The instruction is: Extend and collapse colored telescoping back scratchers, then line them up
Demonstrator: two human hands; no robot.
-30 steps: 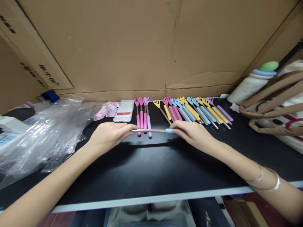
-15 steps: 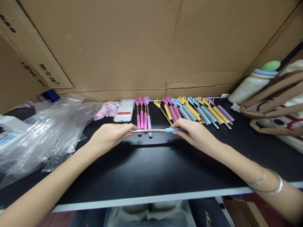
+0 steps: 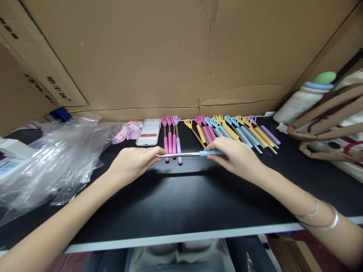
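Note:
Both hands hold one telescopic back scratcher level above the black table. My left hand pinches the end of its metal shaft; the claw head is hidden in the fingers. My right hand is closed round its blue grip. Behind the shaft lie three scratchers with pink and purple grips. Further right, a row of several yellow, pink, blue and purple scratchers lies side by side.
A white phone and pink cards lie left of the scratchers. Crumpled clear plastic bags cover the table's left. A bottle with a green cap and a strapped bag stand on the right. Cardboard walls the back.
My right hand has slid slightly right and up along the blue grip, showing more of it. The left hand stays where it was.

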